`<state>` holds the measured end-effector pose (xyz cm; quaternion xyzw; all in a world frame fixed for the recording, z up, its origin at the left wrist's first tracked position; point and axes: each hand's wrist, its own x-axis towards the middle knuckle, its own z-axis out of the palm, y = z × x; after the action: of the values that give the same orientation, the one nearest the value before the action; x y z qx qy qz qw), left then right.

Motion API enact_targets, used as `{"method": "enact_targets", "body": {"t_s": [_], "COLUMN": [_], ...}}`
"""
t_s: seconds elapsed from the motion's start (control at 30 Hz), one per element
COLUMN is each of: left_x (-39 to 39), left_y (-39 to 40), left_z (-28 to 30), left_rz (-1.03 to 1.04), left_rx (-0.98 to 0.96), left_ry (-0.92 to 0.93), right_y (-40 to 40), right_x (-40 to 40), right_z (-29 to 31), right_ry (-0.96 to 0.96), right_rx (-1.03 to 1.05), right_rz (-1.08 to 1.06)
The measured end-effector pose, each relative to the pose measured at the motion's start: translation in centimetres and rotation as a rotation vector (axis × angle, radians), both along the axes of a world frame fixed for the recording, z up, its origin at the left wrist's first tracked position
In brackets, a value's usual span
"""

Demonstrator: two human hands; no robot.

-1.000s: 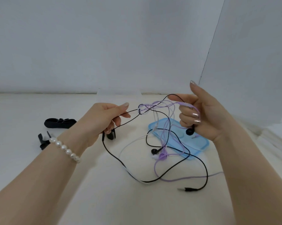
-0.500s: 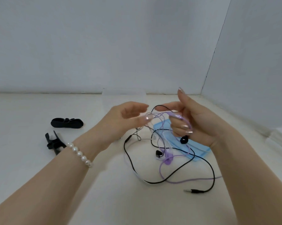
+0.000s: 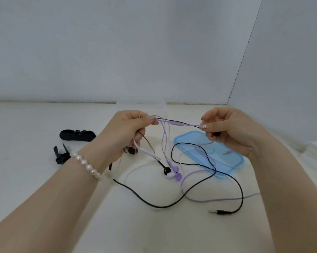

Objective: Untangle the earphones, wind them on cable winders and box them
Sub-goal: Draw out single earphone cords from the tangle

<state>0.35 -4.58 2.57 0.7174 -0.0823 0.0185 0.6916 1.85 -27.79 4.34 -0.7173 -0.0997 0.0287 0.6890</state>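
Both forearms reach in from the near edge, hands raised and level, apart. Left hand (image 3: 130, 128): fingers curled, thumb and forefinger pinching cords (image 3: 177, 123). Right hand (image 3: 228, 128): fingers curled, pinching the same cords. Left wrist wears a bracelet (image 3: 86, 165).

earphones (image 3: 172, 172): 3 | winders (image 3: 77, 135): 2 | blue lid (image 3: 232, 161): 1
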Motion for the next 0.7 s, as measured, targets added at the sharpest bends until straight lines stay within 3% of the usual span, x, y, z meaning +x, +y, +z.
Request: {"method": "enact_targets", "body": {"t_s": [0.2,0.4,0.7], "left_x": [0.37,0.28,-0.29], "left_y": [0.19,0.19,0.18], "left_z": [-0.11,0.15,0.45], "left_rz": [0.073,0.053,-0.065], "left_rx": [0.075,-0.023,-0.094], "left_ry": [-0.016,0.035,0.075], "right_y": [-0.26,-0.14,-0.64], "right_x": [0.14,0.24,0.09], "right_z": [0.28,0.07,0.8], "right_ry": [-0.118,-0.343,-0.28], "right_rx": [0.124,0.062,0.574], "right_rz": [-0.139,-0.329,-0.324]}}
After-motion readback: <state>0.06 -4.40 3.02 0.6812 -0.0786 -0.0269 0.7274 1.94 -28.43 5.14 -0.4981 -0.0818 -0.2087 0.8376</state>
